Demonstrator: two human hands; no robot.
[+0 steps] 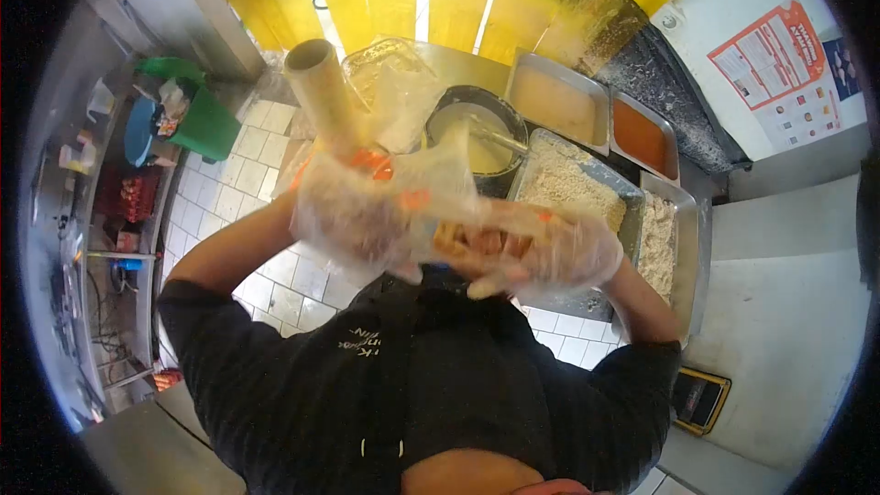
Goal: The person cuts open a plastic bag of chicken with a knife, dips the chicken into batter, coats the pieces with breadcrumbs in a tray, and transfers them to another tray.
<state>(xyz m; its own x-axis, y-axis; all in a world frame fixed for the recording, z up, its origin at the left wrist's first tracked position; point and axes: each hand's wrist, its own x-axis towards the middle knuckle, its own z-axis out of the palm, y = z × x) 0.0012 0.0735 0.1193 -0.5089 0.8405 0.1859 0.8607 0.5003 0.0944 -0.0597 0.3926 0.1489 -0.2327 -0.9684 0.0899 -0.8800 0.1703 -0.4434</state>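
Note:
Both of my hands wear loose clear plastic gloves and are close together in front of my chest. My left hand (353, 220) grips the left side of a clear plastic bag (445, 179), its fingers blurred by the plastic. On the other side my right hand (564, 252) holds the bag's lower right part. Between the hands, orange-brown pieces (481, 240) show through the plastic; what they are is unclear. Small red-orange marks show on the plastic.
Beyond my hands stand a black bucket of pale batter (477, 133) and a tall tube (321, 82). Metal trays of pale liquid (559, 105), orange liquid (642, 133), crumbs (573, 183) and flour (656, 243) are to the right. A green bin (206, 119) is at left.

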